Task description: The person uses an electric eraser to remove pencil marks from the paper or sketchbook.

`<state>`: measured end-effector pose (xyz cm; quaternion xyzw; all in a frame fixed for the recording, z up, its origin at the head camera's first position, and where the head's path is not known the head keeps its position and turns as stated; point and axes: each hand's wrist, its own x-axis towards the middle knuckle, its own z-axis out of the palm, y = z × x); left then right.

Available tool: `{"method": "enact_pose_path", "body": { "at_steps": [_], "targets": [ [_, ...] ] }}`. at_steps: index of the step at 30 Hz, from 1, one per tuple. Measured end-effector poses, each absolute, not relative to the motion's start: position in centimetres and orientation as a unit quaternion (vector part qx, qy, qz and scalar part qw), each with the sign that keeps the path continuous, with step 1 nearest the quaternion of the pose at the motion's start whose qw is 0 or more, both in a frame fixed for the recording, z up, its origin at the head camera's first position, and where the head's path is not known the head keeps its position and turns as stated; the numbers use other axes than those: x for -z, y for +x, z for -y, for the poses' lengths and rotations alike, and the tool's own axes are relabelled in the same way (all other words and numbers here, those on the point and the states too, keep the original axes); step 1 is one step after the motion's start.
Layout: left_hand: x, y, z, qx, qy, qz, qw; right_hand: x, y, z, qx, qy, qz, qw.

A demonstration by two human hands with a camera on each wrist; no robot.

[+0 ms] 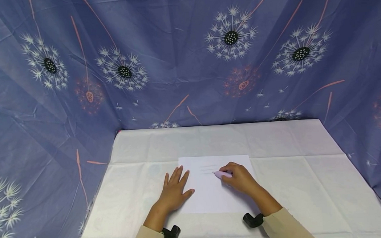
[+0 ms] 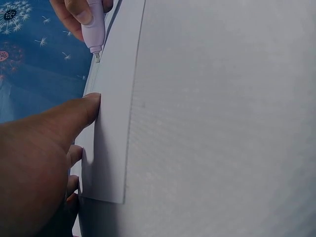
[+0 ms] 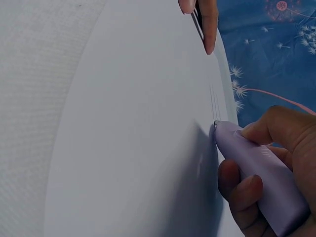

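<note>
A white sheet of paper lies on the table, with a few thin faint lines across its upper part. My right hand grips a thick lilac pen-shaped tool, thumb on top and fingers curled beneath. Its small metallic tip meets the paper at the end of one line; the tool's exact kind I cannot tell. Fingers spread, my left hand rests flat over the sheet's left edge. In the left wrist view, the left thumb lies on the paper, pointing toward the tool.
White cloth with fold creases covers the table. Blue curtains printed with dandelions hang behind it and at both sides. A black wrist mount sits by the left cuff, another black mount by the right.
</note>
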<state>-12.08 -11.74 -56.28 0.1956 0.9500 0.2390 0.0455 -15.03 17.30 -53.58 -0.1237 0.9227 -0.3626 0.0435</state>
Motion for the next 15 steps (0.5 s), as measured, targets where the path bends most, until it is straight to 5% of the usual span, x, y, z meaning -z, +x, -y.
{"method": "enact_pose_path", "body": {
  "at_steps": [15],
  "targets": [
    [56.04,-12.08,11.7,-0.23,0.187,-0.953,0.062,53.73,-15.0,-17.25,0.354,-0.122,-0.927,0.035]
  ]
}}
